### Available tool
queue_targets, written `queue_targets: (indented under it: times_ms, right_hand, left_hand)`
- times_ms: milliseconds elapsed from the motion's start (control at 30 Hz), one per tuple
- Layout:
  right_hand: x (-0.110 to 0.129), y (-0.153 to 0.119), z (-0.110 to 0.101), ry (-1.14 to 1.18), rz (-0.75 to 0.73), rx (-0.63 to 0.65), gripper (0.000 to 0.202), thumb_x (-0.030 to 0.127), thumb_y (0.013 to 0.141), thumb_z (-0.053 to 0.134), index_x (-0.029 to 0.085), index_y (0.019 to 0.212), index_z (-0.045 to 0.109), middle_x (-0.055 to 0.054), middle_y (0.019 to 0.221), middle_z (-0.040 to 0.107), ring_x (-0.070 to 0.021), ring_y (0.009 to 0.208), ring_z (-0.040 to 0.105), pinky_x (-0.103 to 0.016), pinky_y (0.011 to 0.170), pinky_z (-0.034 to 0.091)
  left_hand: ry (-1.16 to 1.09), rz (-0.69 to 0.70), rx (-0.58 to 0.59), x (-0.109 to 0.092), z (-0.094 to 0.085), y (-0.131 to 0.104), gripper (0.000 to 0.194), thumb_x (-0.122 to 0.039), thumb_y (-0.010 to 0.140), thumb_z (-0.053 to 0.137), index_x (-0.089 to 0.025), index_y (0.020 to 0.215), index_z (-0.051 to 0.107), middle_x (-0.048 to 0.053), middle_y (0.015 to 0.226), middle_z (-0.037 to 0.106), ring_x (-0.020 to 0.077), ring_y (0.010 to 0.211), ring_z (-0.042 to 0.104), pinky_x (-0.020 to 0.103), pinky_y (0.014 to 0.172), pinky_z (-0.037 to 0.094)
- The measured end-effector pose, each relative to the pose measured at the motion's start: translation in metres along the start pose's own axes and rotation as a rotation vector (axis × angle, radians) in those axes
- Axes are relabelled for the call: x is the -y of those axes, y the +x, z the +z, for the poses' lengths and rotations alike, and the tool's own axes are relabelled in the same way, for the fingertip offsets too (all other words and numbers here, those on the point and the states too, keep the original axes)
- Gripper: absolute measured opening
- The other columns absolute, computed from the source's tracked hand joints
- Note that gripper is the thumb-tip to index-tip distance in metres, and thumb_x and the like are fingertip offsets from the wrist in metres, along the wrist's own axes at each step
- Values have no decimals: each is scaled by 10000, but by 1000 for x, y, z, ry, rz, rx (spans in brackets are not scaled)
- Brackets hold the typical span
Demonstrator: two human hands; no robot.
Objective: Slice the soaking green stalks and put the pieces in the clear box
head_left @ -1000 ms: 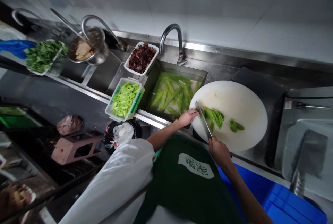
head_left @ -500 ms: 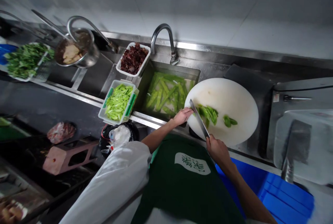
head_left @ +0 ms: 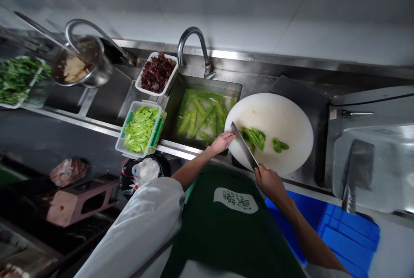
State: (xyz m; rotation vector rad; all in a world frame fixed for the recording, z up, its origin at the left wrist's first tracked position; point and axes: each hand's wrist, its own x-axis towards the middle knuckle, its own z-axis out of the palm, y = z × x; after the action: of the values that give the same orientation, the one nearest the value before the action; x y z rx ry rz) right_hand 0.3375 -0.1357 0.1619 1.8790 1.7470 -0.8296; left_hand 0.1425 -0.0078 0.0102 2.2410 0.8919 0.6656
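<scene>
A round white cutting board rests beside the sink. My right hand is closed round the handle of a knife, whose blade lies over the board's left part. My left hand is at the board's left edge, fingers together and pressed close to the blade, on a green vegetable piece mostly hidden under them. Right of the blade is a pile of sliced green vegetable, and a few slices lie apart from it. Long green stalks soak in the sink's water.
Left of the sink are a clear tub of green slices and a white basket of dark red food. A faucet arches behind. A second knife lies on a clear lid at right. Further left stands a metal pot.
The whole view has shifted, so the scene sits slightly further left. Both hands keep nearly the same place on the board, with the knife still at my left fingertips.
</scene>
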Motion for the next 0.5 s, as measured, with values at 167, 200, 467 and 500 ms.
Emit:
queue_targets:
  times_ms: [167, 200, 467, 500]
  right_hand:
    - [4, 14, 6, 49, -9, -7, 296, 268, 998, 332, 133, 1045, 591, -127, 884, 713, -200, 814, 676, -262, 658, 338]
    - [5, 17, 6, 55, -9, -11, 293, 267, 996, 339, 134, 1045, 595, -126, 890, 713, -198, 816, 673, -261, 663, 339]
    - [-15, -6, 3, 89, -6, -61, 300, 302, 997, 333, 160, 996, 597, -98, 807, 710, -202, 751, 667, -268, 631, 313]
    - [-16, -8, 6, 89, -32, -54, 292, 301, 996, 340, 161, 993, 597, -97, 811, 711, -200, 757, 668, -266, 634, 316]
  left_hand:
    - [-3, 11, -40, 0, 3, -1, 298, -250, 998, 369, -160, 1056, 647, 122, 1032, 645, 198, 995, 607, 384, 924, 548]
    - [-3, 6, -45, 0, 3, -1, 296, -254, 999, 372, -160, 1046, 649, 121, 1026, 648, 196, 984, 611, 383, 917, 550]
    - [-92, -31, -526, -56, -38, 48, 219, -269, 978, 468, -159, 1012, 655, 92, 974, 648, 177, 936, 620, 339, 871, 533]
    - [-107, -22, -534, -69, -39, 66, 220, -254, 979, 461, -158, 1047, 647, 95, 1009, 641, 181, 972, 614, 346, 897, 522]
